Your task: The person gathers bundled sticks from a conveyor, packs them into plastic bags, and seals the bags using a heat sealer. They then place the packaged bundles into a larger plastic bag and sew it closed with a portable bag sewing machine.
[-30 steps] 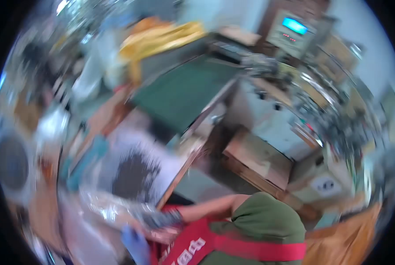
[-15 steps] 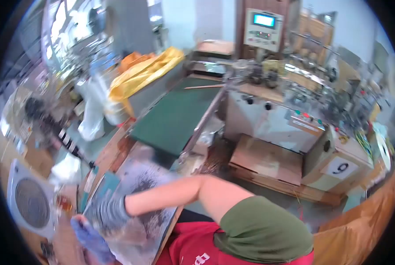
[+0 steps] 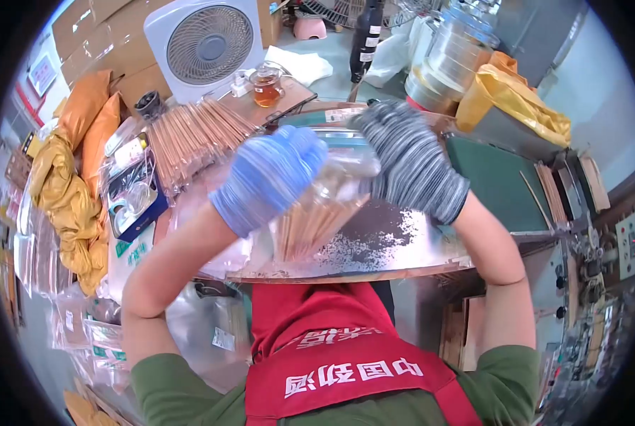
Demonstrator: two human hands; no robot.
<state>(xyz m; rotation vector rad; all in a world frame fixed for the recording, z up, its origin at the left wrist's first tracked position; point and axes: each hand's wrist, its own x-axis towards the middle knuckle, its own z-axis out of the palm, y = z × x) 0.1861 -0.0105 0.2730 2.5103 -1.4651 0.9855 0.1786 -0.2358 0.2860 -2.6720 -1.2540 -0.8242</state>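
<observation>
My left hand (image 3: 269, 174), in a blue glove, closes round the upper left edge of a clear plastic bag of thin wooden sticks (image 3: 314, 224). On the bag's other side is my right hand (image 3: 411, 160), in a grey striped glove, its fingers curled at the bag's top; what they pinch is hidden. The bag hangs slanted over the worktable (image 3: 431, 248), which has dark specks on it. Just behind the hands lies a flat teal and silver device (image 3: 338, 135), partly covered by them. Bundles of wrapped sticks (image 3: 193, 138) lie to the left.
A box fan (image 3: 207, 46) stands at the back left, near a glass cup of tea (image 3: 266, 89). A blue tray (image 3: 143, 206) holds small items on the left. To the right are a green conveyor (image 3: 498, 181) and a yellow bag (image 3: 516, 103).
The view has swung left, bringing the fan and stick bundles into sight. Both gloved hands are now raised over the table with the bag of sticks between them.
</observation>
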